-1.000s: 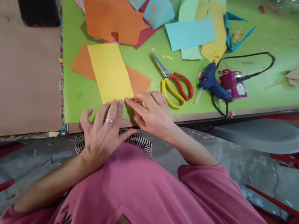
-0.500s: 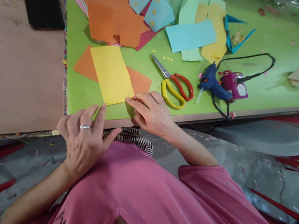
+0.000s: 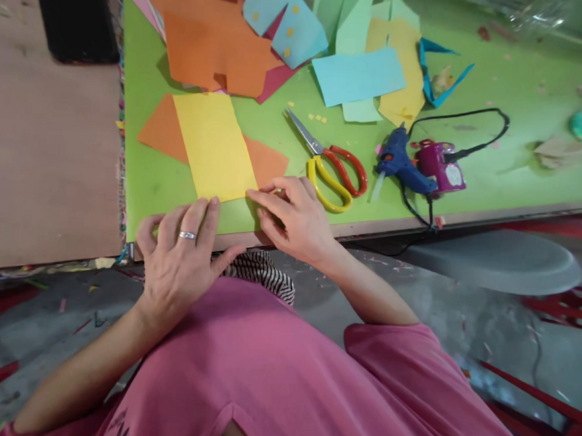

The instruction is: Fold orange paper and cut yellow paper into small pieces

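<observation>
A yellow paper rectangle lies on an orange sheet on the green table top. My left hand, with a ring on one finger, rests at the table's near edge with its fingers spread, the fingertips just below the yellow paper's near edge. My right hand lies beside it with curled fingers. Its forefinger and thumb are pinched at the yellow paper's near right corner.
Scissors with red and yellow handles lie right of my right hand. A blue glue gun with a black cord and a purple object sit further right. Orange, blue, green and yellow paper pieces cover the far side. A wooden board adjoins on the left.
My left hand drew back to the left off the paper, then returned toward its near edge. My right hand stayed at the near right corner.
</observation>
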`<state>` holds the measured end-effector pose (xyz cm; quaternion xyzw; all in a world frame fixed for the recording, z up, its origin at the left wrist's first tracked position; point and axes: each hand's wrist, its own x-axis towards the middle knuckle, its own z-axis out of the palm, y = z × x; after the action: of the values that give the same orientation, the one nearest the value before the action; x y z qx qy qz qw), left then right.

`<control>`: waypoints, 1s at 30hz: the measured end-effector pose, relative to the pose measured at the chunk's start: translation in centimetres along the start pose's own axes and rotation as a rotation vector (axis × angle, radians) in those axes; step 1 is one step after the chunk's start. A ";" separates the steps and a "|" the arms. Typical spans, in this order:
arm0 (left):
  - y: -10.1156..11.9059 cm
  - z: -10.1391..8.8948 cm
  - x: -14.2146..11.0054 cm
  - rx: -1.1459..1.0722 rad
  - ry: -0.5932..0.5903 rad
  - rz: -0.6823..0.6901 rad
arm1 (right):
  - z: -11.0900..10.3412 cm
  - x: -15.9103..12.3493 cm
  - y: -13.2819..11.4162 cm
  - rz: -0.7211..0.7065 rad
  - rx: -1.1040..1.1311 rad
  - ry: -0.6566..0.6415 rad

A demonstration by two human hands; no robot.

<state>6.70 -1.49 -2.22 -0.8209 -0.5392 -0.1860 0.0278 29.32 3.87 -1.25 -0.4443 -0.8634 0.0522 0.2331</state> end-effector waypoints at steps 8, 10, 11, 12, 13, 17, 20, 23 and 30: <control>0.2 0.0 0.3 -0.026 -0.024 -0.067 | 0.1 0.1 0.0 -0.016 -0.054 -0.036; 0.1 -0.1 0.3 -0.046 -0.023 -0.067 | 0.1 0.1 -0.1 -0.012 -0.071 -0.042; 0.1 -0.1 0.3 -0.048 -0.018 -0.057 | 0.1 0.1 -0.2 -0.002 -0.081 -0.051; 0.0 -0.1 0.3 -0.044 -0.011 -0.041 | 0.1 0.0 -0.3 0.008 -0.091 -0.059; 0.0 -0.1 0.3 -0.035 -0.006 -0.023 | 0.1 0.0 -0.4 0.017 -0.103 -0.065; 0.1 -0.2 0.2 -0.009 -0.001 0.014 | -0.2 -0.1 -0.9 0.052 -0.148 -0.100; 0.3 -0.3 0.4 -0.002 -0.035 -0.003 | -0.4 -0.1 -0.9 0.058 -0.135 -0.156; 0.6 -0.4 0.6 0.025 -0.076 -0.019 | -0.5 -0.1 -0.7 0.063 -0.116 -0.151; 0.7 -0.4 0.6 0.005 -0.085 -0.018 | -0.3 -0.6 -0.4 0.063 -0.073 -0.059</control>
<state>7.42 -1.33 -1.55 -0.8230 -0.5480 -0.1496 0.0053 29.49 3.16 -1.07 -0.4776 -0.8569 0.0409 0.1896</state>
